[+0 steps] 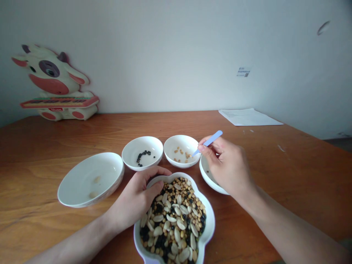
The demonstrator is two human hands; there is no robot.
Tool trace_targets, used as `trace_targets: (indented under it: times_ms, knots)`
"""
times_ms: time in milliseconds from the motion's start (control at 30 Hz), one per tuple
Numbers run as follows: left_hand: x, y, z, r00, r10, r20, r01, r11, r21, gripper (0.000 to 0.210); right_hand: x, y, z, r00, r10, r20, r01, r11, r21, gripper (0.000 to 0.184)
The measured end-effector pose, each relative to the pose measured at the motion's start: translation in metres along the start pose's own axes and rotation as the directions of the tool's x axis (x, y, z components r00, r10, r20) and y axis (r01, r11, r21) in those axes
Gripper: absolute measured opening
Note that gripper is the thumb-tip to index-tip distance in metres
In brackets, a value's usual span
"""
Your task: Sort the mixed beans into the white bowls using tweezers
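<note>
Right hand (229, 163) pinches slim lavender plastic tweezers (211, 140), tips leftward of it at a round white glossy bowl (183, 140).
Likely light, springy; best gripped mid-shaft. Tip gap unclear. Left hand (143, 192) clasps white lobed tray (210, 220).

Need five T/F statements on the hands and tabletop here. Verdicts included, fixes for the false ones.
1. The right hand holds a slim lavender tweezer-like tool. True.
2. The left hand holds the rim of the white flower-shaped container. True.
3. The tool's tip is over the container. False: it is at the small round white bowl with yellowish beans.
4. The container holds only yellowish beans. False: pale peanuts and black beans are mixed in.
5. The white cow-shaped toy stands at the left of the brown wooden table. True.
</note>
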State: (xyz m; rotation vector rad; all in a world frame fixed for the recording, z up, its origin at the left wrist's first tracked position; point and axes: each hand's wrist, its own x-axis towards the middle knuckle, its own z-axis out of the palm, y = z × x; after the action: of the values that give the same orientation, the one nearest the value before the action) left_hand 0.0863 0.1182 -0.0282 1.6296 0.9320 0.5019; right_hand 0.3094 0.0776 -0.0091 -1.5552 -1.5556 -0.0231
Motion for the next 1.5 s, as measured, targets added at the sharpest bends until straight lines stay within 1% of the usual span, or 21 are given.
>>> trace_targets:
  times_ms: [233,433,600,800,900,1000,1100,1200,1267,1333,1400,1500]
  knots:
    - [-0.001,0.001,0.000,1.000,0.002,0.003,-0.002,1.000,0.009,0.028,0.002,-0.001,0.001,0.999,-0.044,0.011,0.045,0.997,-0.064,0.011]
    - [0.000,0.001,0.000,1.000,0.003,-0.010,-0.003,1.000,0.020,0.027,0.001,-0.002,0.001,0.999,-0.035,0.036,0.037,0.998,-0.053,0.010]
    - [0.000,0.000,0.000,1.000,0.007,-0.002,-0.007,1.000,-0.009,0.029,0.002,-0.003,0.000,0.996,-0.033,0.077,0.036,0.998,-0.045,0.010]
    - [0.000,0.000,0.001,1.000,-0.011,-0.005,0.011,1.000,-0.022,0.029,0.002,-0.005,0.000,0.994,-0.038,0.101,0.043,0.998,-0.053,0.010]
    - [0.000,0.000,0.001,1.000,0.001,-0.010,-0.002,1.000,-0.018,0.028,0.001,-0.005,0.000,0.995,-0.047,0.085,0.050,0.998,-0.037,0.009]
    - [0.001,0.000,0.000,1.000,0.011,-0.009,-0.011,1.000,-0.002,0.029,-0.001,-0.004,-0.001,0.996,-0.074,0.048,0.074,0.997,0.011,0.009]
    - [0.001,-0.001,0.000,1.000,0.006,-0.013,-0.006,1.000,0.015,0.029,-0.003,-0.005,-0.003,0.993,-0.107,0.043,0.105,0.993,0.061,0.009]
    - [0.000,-0.001,0.000,1.000,0.011,-0.014,-0.011,1.000,0.016,0.027,-0.003,-0.009,-0.006,0.985,-0.149,0.093,0.136,0.982,0.131,0.008]
    - [0.000,-0.001,0.001,1.000,0.024,-0.009,-0.024,1.000,0.013,0.025,-0.003,-0.013,-0.008,0.967,-0.200,0.155,0.174,0.970,0.168,0.008]
    - [0.001,-0.001,0.001,0.999,0.035,-0.004,-0.035,0.999,0.018,0.024,-0.003,-0.016,-0.009,0.937,-0.250,0.244,0.208,0.960,0.187,0.011]
    - [0.001,-0.001,0.001,0.999,0.040,-0.004,-0.040,0.999,0.026,0.023,-0.003,-0.018,-0.009,0.903,-0.275,0.331,0.220,0.956,0.196,0.013]
    - [0.000,-0.002,0.001,0.999,0.041,-0.005,-0.041,0.999,0.015,0.023,-0.003,-0.018,-0.009,0.868,-0.283,0.407,0.217,0.955,0.202,0.013]
